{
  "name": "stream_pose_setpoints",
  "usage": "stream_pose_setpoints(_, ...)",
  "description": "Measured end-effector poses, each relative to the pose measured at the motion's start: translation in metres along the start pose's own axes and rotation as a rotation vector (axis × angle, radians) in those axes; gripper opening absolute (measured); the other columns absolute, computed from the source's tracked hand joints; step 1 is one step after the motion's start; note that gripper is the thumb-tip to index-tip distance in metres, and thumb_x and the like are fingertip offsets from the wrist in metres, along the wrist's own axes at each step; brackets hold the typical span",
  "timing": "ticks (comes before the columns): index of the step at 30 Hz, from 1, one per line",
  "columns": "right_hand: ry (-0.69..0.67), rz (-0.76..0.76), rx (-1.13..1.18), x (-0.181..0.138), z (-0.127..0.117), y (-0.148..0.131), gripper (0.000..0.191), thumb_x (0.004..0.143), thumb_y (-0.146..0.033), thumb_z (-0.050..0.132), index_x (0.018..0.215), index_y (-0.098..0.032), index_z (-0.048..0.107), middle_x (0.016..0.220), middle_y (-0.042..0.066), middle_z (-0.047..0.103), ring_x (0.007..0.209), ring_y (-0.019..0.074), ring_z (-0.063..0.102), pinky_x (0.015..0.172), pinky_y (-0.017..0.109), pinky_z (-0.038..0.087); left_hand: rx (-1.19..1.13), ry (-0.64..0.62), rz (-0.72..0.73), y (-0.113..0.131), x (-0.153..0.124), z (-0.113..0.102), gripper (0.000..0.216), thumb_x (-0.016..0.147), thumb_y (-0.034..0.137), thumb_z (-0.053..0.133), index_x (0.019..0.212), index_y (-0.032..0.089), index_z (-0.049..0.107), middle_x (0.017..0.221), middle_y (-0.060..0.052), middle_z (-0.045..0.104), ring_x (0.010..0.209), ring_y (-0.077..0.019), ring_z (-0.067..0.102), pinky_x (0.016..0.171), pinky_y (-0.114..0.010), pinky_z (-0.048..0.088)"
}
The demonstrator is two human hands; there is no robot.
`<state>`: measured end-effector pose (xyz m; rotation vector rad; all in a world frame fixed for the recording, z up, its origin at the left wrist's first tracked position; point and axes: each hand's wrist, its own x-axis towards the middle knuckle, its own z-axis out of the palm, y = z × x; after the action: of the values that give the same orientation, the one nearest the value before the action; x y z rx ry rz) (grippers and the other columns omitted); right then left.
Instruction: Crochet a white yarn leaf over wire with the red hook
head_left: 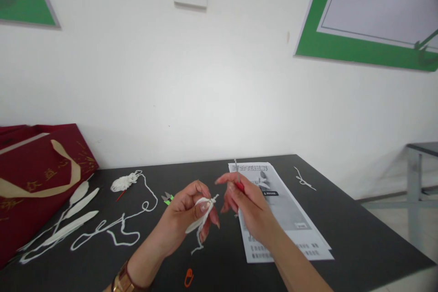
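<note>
My left hand (181,212) pinches a small white crocheted piece (195,225) between thumb and fingers, with a short yarn tail hanging below it. A crochet hook (241,186) with a red grip is held in my right hand (252,210), its metal tip pointing up and away from the crocheted piece. The two hands are close together but apart. Just beyond my left hand lie small green-handled snips (167,198). An orange stitch marker (188,278) rests on the table nearer to me.
Printed sheets (290,223) lie beneath my right hand. On the left are a white yarn bundle (123,182), a red needle-like stick (121,195), loose yarn (123,223), several leaf-shaped white pieces (73,227) and a dark red bag (37,164). A knotted yarn scrap (304,181) lies far right.
</note>
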<state>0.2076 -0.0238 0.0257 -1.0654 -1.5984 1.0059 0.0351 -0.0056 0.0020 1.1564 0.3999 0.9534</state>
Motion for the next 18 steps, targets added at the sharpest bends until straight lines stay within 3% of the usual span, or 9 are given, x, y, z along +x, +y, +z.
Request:
stream_pose_setpoints(3,-0.101,0.007,0.152,-0.01,0.009,-0.016,0.027,0.091,-0.041,0.046,0.107,-0.022,0.056,0.061,-0.006,0.046,0.049,0.0083,0.039,0.048,0.021,0.032,-0.013,0.004,0.014,-0.004,0.0,-0.001,0.017,0.084,0.031,0.06,0.089,0.021,0.047,0.064,-0.002,0.068,0.038,-0.0095,0.056,0.037,-0.016,0.042)
stream_pose_setpoints(6,-0.015,0.053,0.108,-0.011,0.018,-0.013,0.025,0.08,-0.039,0.066,0.094,-0.019,0.06,0.055,-0.007,0.044,0.05,0.0085,0.042,0.049,0.022,0.031,-0.032,0.015,0.031,-0.006,-0.001,-0.003,0.018,0.084,0.03,0.06,0.089,0.022,0.045,0.06,0.001,0.066,0.035,-0.0075,0.052,0.033,-0.013,0.037)
stream_pose_setpoints(10,-0.069,0.035,0.177,-0.004,0.019,-0.007,0.017,0.083,-0.034,0.062,0.091,-0.019,0.058,0.056,-0.006,0.053,0.052,0.0102,0.051,0.052,0.023,0.036,-0.019,0.0,0.038,-0.004,-0.001,-0.004,0.018,0.085,0.032,0.059,0.089,0.023,0.044,0.059,0.001,0.065,0.031,-0.0041,0.043,0.031,-0.011,0.03)
stream_pose_setpoints(14,-0.147,-0.018,0.252,0.007,0.013,-0.011,0.018,0.085,-0.032,0.059,0.076,-0.017,0.055,0.059,-0.003,0.06,0.056,0.0116,0.057,0.058,0.025,0.041,0.02,0.03,-0.004,0.0,-0.001,-0.004,0.013,0.087,0.029,0.055,0.09,0.022,0.044,0.06,0.001,0.065,0.031,-0.0025,0.038,0.031,-0.01,0.027)
stream_pose_setpoints(18,-0.1,0.009,0.264,0.016,0.005,-0.009,0.027,0.078,-0.036,0.067,0.065,-0.017,0.053,0.048,-0.008,0.044,0.043,0.0064,0.039,0.046,0.021,0.03,-0.016,0.032,-0.008,0.001,0.001,-0.004,0.014,0.086,0.03,0.057,0.09,0.021,0.046,0.059,0.001,0.065,0.031,-0.0026,0.038,0.03,-0.01,0.026)
